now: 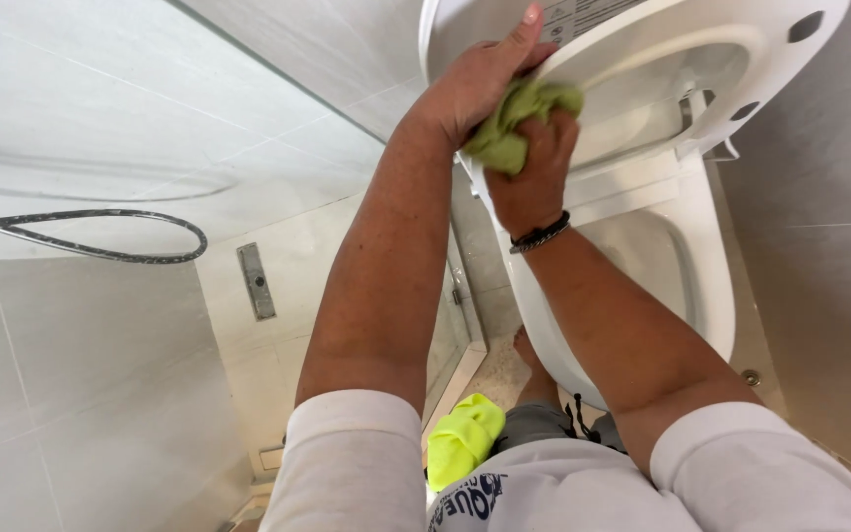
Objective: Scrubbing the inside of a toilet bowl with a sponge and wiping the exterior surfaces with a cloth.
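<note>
One green cloth is bunched up at about 1 o'clock in the view, pressed against the edge of the raised toilet seat. It looks soft and light, probably a little damp, so it folds easily and should be gripped as a wad in the whole fist and not by one corner. The right hand is closed around the lower part of the cloth, fingers curled tight, with a dark bracelet on the wrist. The left hand lies just above it, at 12 o'clock, thumb stretched up along the lid and the fingers bent over the rim and the top of the cloth; I cannot tell if it pinches the cloth or only steadies the seat. The seat seems hard, smooth and slippery. Below, at 3 o'clock, the white toilet bowl stands open. At 6 o'clock a second yellow-green cloth hangs at the person's waist. At 9 o'clock a shower hose curves across grey tiles, near a metal floor drain.
</note>
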